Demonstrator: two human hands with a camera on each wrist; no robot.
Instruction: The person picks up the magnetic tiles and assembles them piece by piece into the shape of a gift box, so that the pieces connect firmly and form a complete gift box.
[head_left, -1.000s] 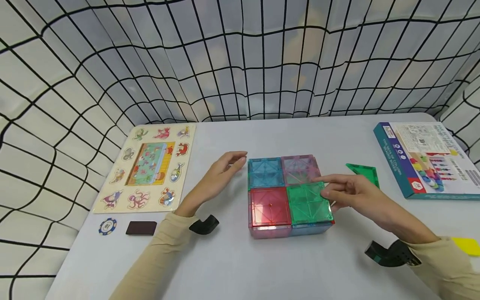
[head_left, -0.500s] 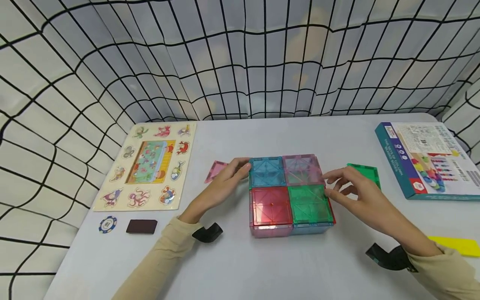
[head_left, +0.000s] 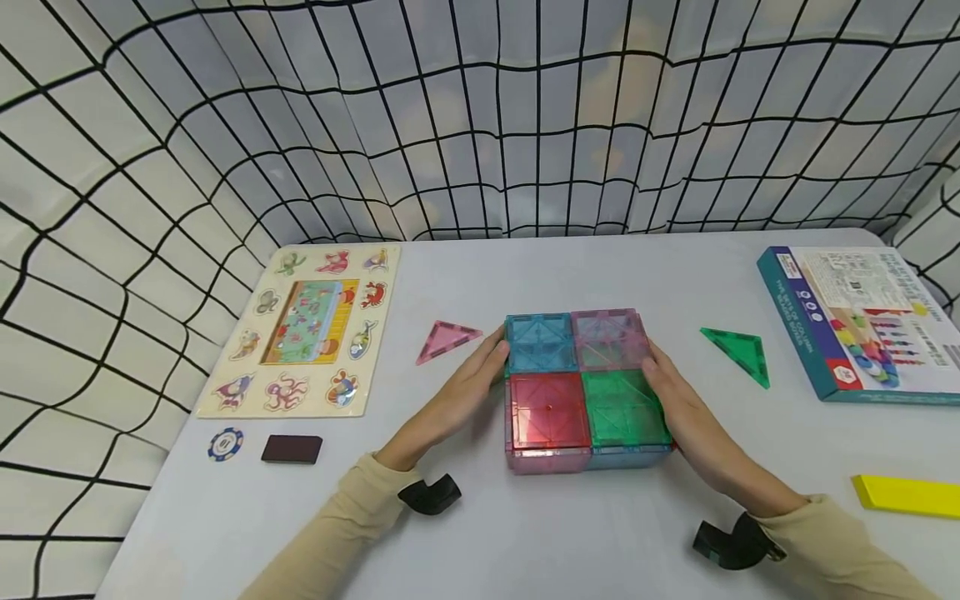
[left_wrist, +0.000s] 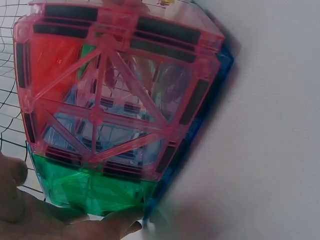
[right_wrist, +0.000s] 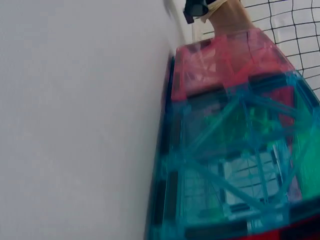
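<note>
A low square box built of translucent magnetic tiles (head_left: 551, 408) stands on the white table between both hands. Its top has blue, purple-pink, red and green squares. My left hand (head_left: 461, 396) touches the box's left side, fingers extended along it. Along the right side lies my right hand (head_left: 693, 425), its straight fingers against the tiles. In the left wrist view, left-hand fingers (left_wrist: 107, 225) are at the green side wall (left_wrist: 95, 187), beside the pink front tile (left_wrist: 95, 116). The right wrist view shows a blue wall tile (right_wrist: 225, 150) up close; the right fingers are outside that view.
A pink triangle tile (head_left: 437, 343) lies left of the box, a green triangle tile (head_left: 746, 357) right. Further left are a picture puzzle board (head_left: 247, 383), a poker chip (head_left: 225, 444) and a dark block (head_left: 292, 449). A boxed game (head_left: 862, 321) and yellow block (head_left: 907, 496) are right.
The right hand has left the green top tile and moved down against the box's right side. The left hand has come in to touch the left side, uncovering the pink triangle.
</note>
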